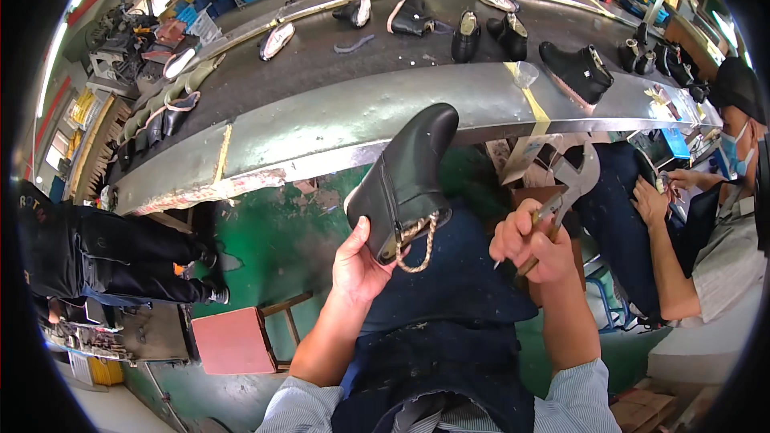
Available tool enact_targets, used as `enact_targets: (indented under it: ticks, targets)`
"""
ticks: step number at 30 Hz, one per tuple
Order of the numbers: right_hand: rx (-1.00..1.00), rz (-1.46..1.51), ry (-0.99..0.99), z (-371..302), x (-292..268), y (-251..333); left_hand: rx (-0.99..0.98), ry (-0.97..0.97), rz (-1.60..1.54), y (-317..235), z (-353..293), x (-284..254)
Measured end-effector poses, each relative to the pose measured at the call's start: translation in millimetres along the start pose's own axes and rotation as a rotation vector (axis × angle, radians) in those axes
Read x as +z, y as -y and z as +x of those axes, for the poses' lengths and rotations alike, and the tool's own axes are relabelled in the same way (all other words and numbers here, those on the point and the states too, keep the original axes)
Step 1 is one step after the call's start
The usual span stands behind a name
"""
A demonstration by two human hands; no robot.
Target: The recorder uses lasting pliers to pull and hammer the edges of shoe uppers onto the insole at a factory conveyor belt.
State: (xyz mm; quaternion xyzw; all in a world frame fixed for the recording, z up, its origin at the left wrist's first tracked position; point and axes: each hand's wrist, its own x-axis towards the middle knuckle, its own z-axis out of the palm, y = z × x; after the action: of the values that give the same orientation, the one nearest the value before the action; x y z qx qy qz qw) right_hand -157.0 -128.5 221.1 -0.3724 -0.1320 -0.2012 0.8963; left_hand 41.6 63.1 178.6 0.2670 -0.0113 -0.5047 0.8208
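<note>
A black ankle boot (407,179) is tilted in front of me, its toe pointing up and its zip side toward me. My left hand (360,266) grips it near the top edge. A twisted beige rope loop (430,242) hangs out of the boot's opening. My right hand (539,244) is closed round the handles of metal pincers (584,180), whose curved grey jaws point upward. The pincers are apart from the boot. Part of their handles is hidden by my fingers.
A metal-edged conveyor belt (313,84) carries several black boots and shoes, one boot (576,72) on its near edge. A masked co-worker (722,216) sits close on my right. Someone in dark clothes (120,252) is at left. A red-topped stool (233,341) stands lower left.
</note>
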Motion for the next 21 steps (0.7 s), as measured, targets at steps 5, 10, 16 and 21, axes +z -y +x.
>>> enact_targets:
  ticks: [5,10,16,21]
  targets:
    - [0.127,-0.509,-0.56,-6,-30,-18,0.134,0.105,0.261,0,2,-4]
    - [0.337,0.248,-0.445,22,-57,5,0.101,0.306,0.47,-24,13,-31]
    - [0.526,-0.427,-0.421,-23,-68,-38,0.266,0.187,0.793,7,61,-65]
    - [0.355,-0.965,-0.624,-60,-69,-121,0.141,0.175,0.865,32,91,-73]
